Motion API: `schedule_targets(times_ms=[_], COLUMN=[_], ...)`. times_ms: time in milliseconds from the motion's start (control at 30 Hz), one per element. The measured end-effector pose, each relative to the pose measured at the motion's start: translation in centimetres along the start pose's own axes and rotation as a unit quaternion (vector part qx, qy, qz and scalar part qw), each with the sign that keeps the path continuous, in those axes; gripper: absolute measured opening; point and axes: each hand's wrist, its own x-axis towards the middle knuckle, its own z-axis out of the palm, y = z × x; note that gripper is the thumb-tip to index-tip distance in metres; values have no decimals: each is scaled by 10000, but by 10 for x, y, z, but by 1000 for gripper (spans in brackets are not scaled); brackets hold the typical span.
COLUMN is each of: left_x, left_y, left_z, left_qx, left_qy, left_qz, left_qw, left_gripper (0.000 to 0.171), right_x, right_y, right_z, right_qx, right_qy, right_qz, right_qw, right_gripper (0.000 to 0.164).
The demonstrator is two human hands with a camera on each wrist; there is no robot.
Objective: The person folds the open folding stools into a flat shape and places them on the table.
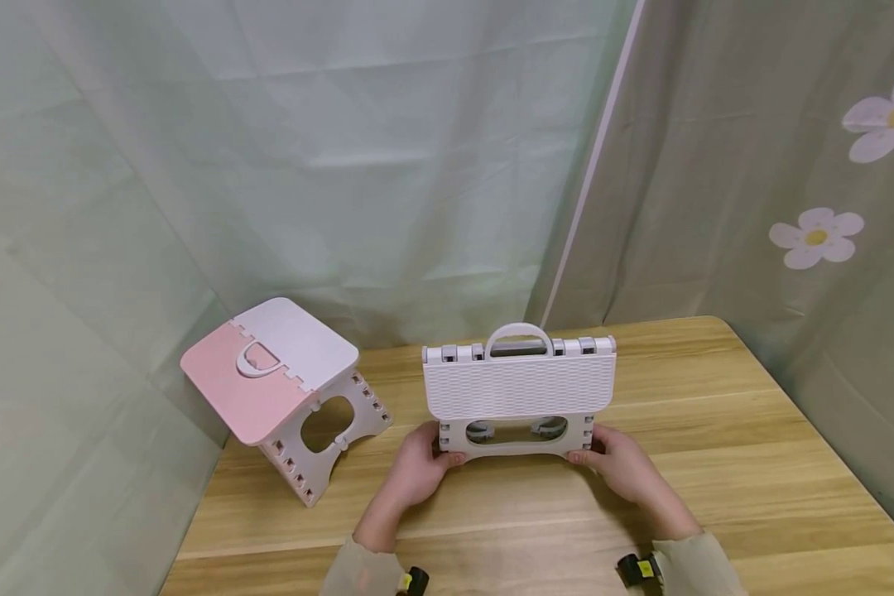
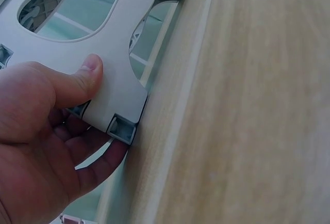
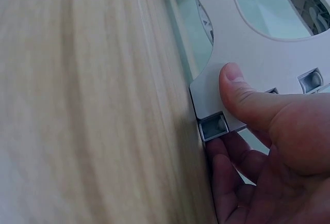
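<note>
A white folding step stool (image 1: 520, 387) stands upright at the middle of the table, its top panels folded down and its carry handle raised. My left hand (image 1: 420, 465) grips the lower left edge of its leg panel; in the left wrist view the thumb (image 2: 85, 82) lies on the panel's face and the fingers curl behind. On the opposite side my right hand (image 1: 621, 463) holds the lower right edge likewise, thumb (image 3: 240, 87) in front and fingers behind. The foot of the leg panel (image 3: 258, 53) meets the wood in the right wrist view.
A pink and white folding stool (image 1: 249, 389) stands unfolded at the left of the wooden table (image 1: 715, 463). Pale green curtains (image 1: 387, 165) hang behind, and the darker part at right carries flower prints (image 1: 815, 237).
</note>
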Motion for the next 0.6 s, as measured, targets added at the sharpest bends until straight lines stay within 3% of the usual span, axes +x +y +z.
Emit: schedule_targets(times_ms=[600], left_x=[1], left_y=[3], left_z=[0], left_qx=[51], left_qy=[2], left_qz=[-104], left_qw=[9999], left_gripper=[39], right_x=[4], right_y=[0], right_z=[-1], right_qx=[32], right_qy=[-161], right_qz=[-35], right_qw=[9999], right_gripper=[39])
